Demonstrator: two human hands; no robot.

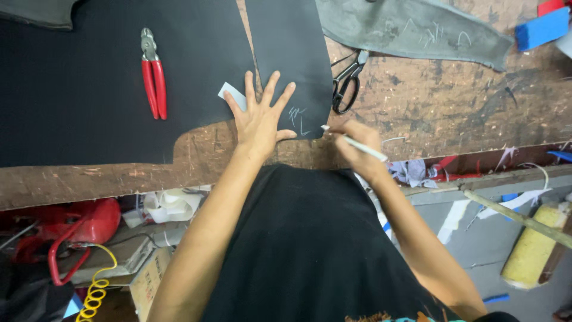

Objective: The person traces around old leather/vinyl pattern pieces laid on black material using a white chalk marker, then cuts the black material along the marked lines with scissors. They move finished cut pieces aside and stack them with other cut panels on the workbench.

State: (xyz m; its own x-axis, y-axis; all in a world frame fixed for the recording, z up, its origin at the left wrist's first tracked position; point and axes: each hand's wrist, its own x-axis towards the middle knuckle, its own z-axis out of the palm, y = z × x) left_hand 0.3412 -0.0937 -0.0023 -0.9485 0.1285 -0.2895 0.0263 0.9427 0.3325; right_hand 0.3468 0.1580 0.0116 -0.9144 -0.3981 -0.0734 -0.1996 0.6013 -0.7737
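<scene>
Left hand spread wide, pressing flat a narrow black leather panel on the scarred wooden counter; right hand pinched around a slim white marking pen, tip at the panel's lower corner by faint chalk strokes. Marking apparently underway, calling for steady pressure. Nearby: red-handled pliers, black scissors.

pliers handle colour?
Red handles on the pliers, lying on the black sheet; head view.

Two black sheets, one scissors, one pliers
</scene>
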